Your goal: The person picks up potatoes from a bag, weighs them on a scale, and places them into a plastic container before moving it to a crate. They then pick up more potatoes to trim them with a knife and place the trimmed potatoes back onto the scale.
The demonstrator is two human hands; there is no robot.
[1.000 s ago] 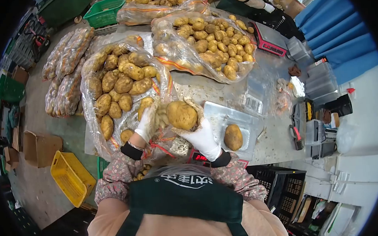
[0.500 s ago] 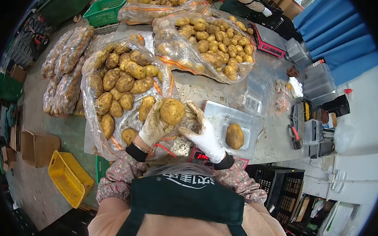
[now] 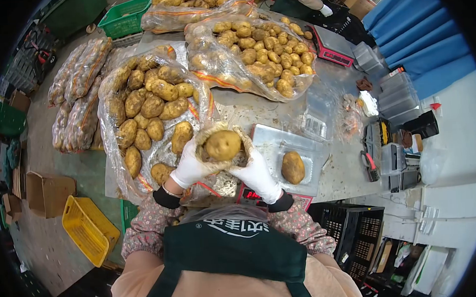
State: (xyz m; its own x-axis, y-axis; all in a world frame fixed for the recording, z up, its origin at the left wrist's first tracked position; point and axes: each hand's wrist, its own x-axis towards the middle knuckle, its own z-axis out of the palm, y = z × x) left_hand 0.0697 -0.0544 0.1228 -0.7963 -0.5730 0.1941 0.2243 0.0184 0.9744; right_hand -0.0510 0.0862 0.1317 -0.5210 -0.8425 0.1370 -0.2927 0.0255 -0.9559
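A: Grip state?
B: Left hand (image 3: pixel 189 165) and right hand (image 3: pixel 255 173) curled around the potato (image 3: pixel 223 145), held between them above the table's (image 3: pixel 345 186) near side
A: Surroundings?
B: Open bag (image 3: pixel 113 172) of potatoes, left; tray (image 3: pixel 311 181) with second potato (image 3: pixel 293 167), right

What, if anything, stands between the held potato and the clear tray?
Only the right hand, beside the held potato; nothing else visible blocks the way to the clear tray, though another potato lies in it.
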